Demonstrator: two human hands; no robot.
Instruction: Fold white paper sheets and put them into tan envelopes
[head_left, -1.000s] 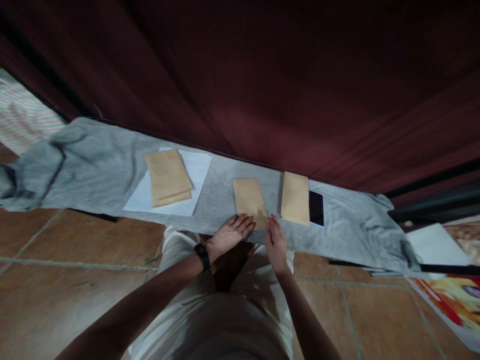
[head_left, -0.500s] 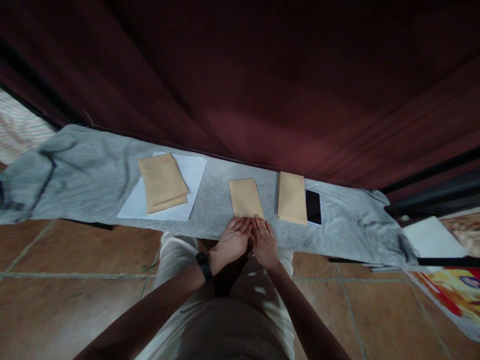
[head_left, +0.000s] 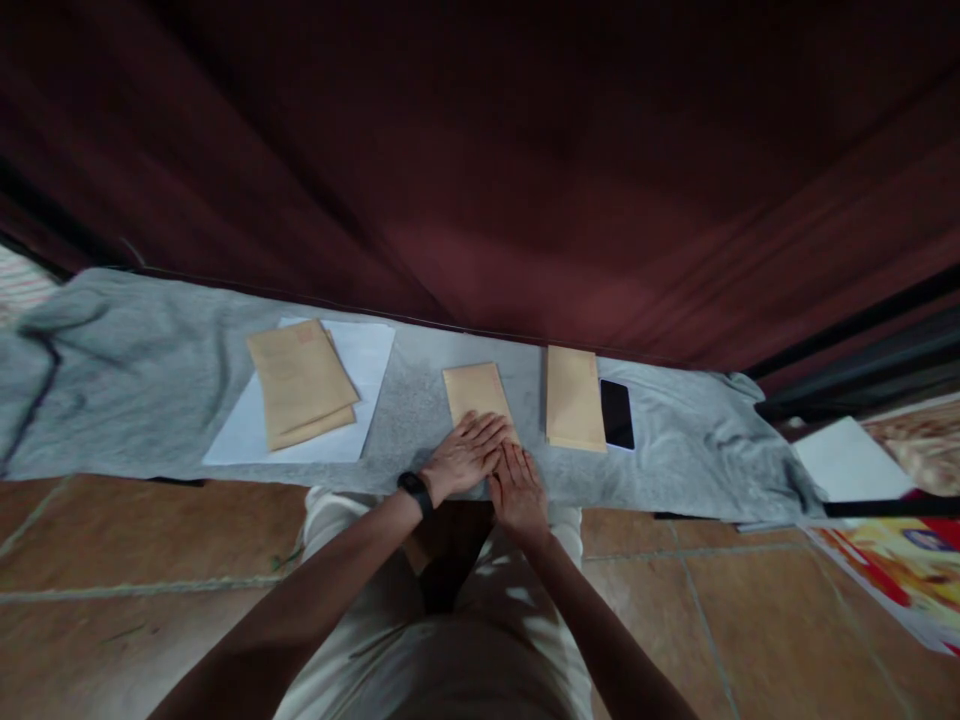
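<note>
No writing could be read anywhere: a faint reddish mark near the top of the stacked envelopes was too blurred to make out, and the colourful printed sheet on the floor at the far right showed only red and yellow patches.

The middle envelope lay flat on the grey cloth, its near end covered by the left hand, which was laid flat with the fingers straight and close together, pointing to the right. The right hand lay flat just beside it, fingers together, its fingertips touching the left hand. A black wristband sat on the left wrist.

To the right lay 1 more envelope, with a dark phone touching its right edge. The stacked envelopes rested on a white sheet to the left. A dark red curtain hung right behind the cloth. Another white sheet lay at the right, above the tiled floor.
</note>
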